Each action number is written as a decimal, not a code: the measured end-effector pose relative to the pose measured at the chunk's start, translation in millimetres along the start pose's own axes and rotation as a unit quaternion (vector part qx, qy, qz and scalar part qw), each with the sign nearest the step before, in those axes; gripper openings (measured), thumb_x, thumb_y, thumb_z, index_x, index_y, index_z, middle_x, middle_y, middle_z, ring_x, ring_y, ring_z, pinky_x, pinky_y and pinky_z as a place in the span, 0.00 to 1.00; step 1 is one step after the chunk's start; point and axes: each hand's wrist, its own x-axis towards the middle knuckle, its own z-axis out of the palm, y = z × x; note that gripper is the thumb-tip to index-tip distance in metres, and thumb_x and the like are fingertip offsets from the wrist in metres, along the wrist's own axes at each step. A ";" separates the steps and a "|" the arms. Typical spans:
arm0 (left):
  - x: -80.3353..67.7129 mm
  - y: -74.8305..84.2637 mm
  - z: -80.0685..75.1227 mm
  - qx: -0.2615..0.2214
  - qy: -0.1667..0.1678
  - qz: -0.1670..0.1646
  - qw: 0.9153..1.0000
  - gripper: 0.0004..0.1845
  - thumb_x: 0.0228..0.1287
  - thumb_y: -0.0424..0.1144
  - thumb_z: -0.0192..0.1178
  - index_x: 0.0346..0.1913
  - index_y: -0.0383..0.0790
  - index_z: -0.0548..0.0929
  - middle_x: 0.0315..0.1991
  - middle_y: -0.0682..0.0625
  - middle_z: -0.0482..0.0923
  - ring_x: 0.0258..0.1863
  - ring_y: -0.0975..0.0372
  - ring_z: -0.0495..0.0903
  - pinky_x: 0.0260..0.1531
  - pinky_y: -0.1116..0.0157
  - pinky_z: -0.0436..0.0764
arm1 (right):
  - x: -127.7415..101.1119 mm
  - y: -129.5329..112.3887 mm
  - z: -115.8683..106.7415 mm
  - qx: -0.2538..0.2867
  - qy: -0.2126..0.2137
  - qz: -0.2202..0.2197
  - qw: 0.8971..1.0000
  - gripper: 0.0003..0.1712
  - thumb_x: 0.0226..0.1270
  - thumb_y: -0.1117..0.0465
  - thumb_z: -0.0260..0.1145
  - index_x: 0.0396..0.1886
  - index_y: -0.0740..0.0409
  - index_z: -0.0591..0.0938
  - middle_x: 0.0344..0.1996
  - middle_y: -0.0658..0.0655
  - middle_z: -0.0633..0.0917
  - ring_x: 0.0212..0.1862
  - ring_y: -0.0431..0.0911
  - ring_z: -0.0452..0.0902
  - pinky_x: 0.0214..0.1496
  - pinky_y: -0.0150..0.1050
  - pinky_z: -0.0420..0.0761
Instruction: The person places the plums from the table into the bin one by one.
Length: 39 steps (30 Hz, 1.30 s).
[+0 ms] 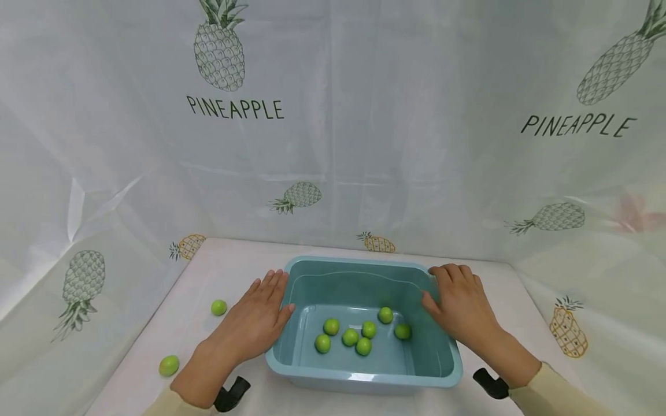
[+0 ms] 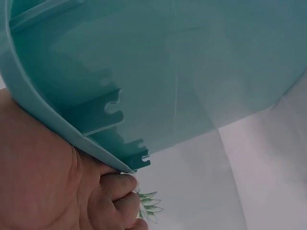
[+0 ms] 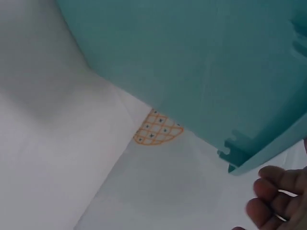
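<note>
**Both hands on the teal tub, six green fruits inside**

My left hand (image 1: 255, 320) lies against the left rim of the teal tub (image 1: 364, 378), fingers straight and together along the outer wall, thumb hooked at the edge; the left wrist view shows the fingertips (image 2: 117, 184) tucked just under the rim's lip. My right hand (image 1: 460, 303) rests on the right rim, fingers draped over the top and thumb inside the wall, loosely bent rather than clenched. I count one tub, standing on the white surface (image 1: 224, 271) between my hands. It holds six green fruits (image 1: 350, 337), clustered on its floor. Two more green fruits lie on the surface to the left: one (image 1: 219, 307) near my left hand, another (image 1: 169, 365) closer to the front edge.
</note>
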 end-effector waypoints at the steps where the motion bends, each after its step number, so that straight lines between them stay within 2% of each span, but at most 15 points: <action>1: -0.1 0.0 0.3 0.002 0.000 0.001 1.000 0.39 0.83 0.51 0.52 0.81 0.25 0.58 0.81 0.32 0.58 0.83 0.41 0.55 0.80 0.40 0.58 | -2.7 1.0 -1.9 0.002 -0.014 0.013 1.000 0.28 0.64 0.56 0.73 0.57 0.70 0.81 0.51 0.69 0.84 0.53 0.66 0.77 0.48 0.63 0.79; 5: 0.1 -0.6 1.5 0.013 0.001 0.005 1.000 0.39 0.83 0.51 0.52 0.81 0.25 0.58 0.81 0.32 0.58 0.83 0.41 0.56 0.80 0.40 0.59 | -12.7 2.4 -7.9 0.035 -0.083 0.047 0.995 0.36 0.72 0.54 0.69 0.69 0.74 0.74 0.64 0.75 0.79 0.66 0.72 0.74 0.61 0.73 0.76; 8: 0.5 -1.6 1.3 0.021 0.001 0.010 1.000 0.38 0.83 0.51 0.52 0.80 0.25 0.59 0.81 0.31 0.58 0.83 0.41 0.56 0.80 0.40 0.59 | -18.4 0.5 -9.9 0.067 -0.132 0.048 0.988 0.38 0.78 0.53 0.64 0.75 0.76 0.68 0.72 0.77 0.73 0.74 0.73 0.67 0.70 0.75 0.69; 11: 1.0 -2.4 0.3 0.026 -0.003 0.014 1.000 0.38 0.83 0.51 0.52 0.80 0.25 0.60 0.81 0.31 0.58 0.83 0.41 0.56 0.80 0.40 0.59 | -22.0 -1.7 -10.5 0.079 -0.163 0.046 0.982 0.40 0.82 0.51 0.60 0.78 0.76 0.64 0.76 0.77 0.68 0.78 0.74 0.61 0.74 0.75 0.64; 22: 0.9 -5.6 -4.4 0.017 -0.017 0.017 1.000 0.37 0.85 0.51 0.49 0.81 0.27 0.59 0.82 0.34 0.56 0.84 0.42 0.53 0.80 0.40 0.58 | -21.4 -6.0 -11.1 0.019 -0.179 0.045 0.983 0.40 0.83 0.48 0.57 0.79 0.73 0.63 0.78 0.74 0.66 0.80 0.70 0.59 0.75 0.77 0.58; 26: -0.7 -11.3 -6.4 0.008 -0.023 0.020 1.000 0.37 0.85 0.53 0.47 0.82 0.30 0.59 0.83 0.36 0.57 0.84 0.43 0.53 0.80 0.39 0.57 | -20.8 -7.3 -11.0 0.006 -0.179 0.039 0.983 0.40 0.83 0.48 0.57 0.79 0.73 0.64 0.78 0.73 0.66 0.80 0.69 0.60 0.75 0.77 0.59; 29: -5.0 -21.1 -10.2 0.007 -0.005 0.025 1.000 0.34 0.85 0.53 0.48 0.81 0.35 0.64 0.82 0.39 0.62 0.83 0.45 0.58 0.79 0.39 0.60 | -20.9 -8.2 -10.6 -0.003 -0.181 0.038 0.983 0.40 0.83 0.47 0.57 0.79 0.73 0.64 0.78 0.73 0.67 0.79 0.69 0.61 0.75 0.76 0.60; 32: -11.5 -37.1 -16.6 0.016 0.042 0.026 0.999 0.29 0.81 0.49 0.56 0.77 0.38 0.73 0.77 0.41 0.71 0.78 0.44 0.68 0.75 0.40 0.68 | -20.2 -9.2 -10.8 -0.009 -0.183 0.039 0.982 0.40 0.83 0.47 0.57 0.79 0.73 0.65 0.77 0.73 0.67 0.79 0.69 0.61 0.75 0.76 0.61; 36: -25.3 -68.5 -23.5 0.028 0.095 -0.002 0.995 0.24 0.75 0.42 0.65 0.69 0.38 0.81 0.68 0.40 0.80 0.69 0.43 0.77 0.67 0.40 0.77 | -19.1 -10.7 -11.1 -0.009 -0.184 0.042 0.982 0.40 0.82 0.47 0.58 0.78 0.74 0.65 0.77 0.74 0.67 0.79 0.70 0.61 0.74 0.76 0.63; 39: -40.0 -94.4 -22.8 0.033 0.106 -0.038 0.993 0.20 0.72 0.39 0.67 0.63 0.38 0.84 0.61 0.41 0.84 0.63 0.43 0.80 0.62 0.40 0.79 | -18.8 -11.6 -10.5 -0.005 -0.186 0.046 0.981 0.40 0.82 0.48 0.58 0.78 0.74 0.64 0.77 0.75 0.67 0.79 0.71 0.61 0.73 0.76 0.65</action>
